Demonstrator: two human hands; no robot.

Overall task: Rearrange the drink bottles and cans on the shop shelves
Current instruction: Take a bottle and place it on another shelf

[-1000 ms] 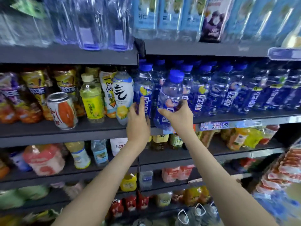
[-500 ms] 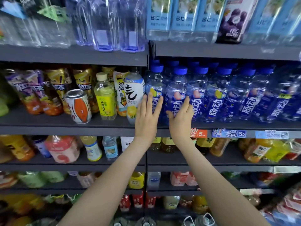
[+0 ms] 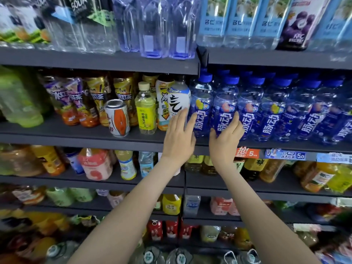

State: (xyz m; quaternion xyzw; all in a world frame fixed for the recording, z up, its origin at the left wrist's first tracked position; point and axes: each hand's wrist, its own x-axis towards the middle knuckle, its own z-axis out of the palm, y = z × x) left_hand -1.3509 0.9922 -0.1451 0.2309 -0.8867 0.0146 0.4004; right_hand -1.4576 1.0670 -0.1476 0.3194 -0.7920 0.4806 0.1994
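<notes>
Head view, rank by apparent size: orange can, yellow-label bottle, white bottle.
1. white bottle and yellow-label bottle, near alike; the left hand hides the white one's base.
2. orange can.

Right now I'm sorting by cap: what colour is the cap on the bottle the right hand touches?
Blue cap, best seen in the head view.
</notes>
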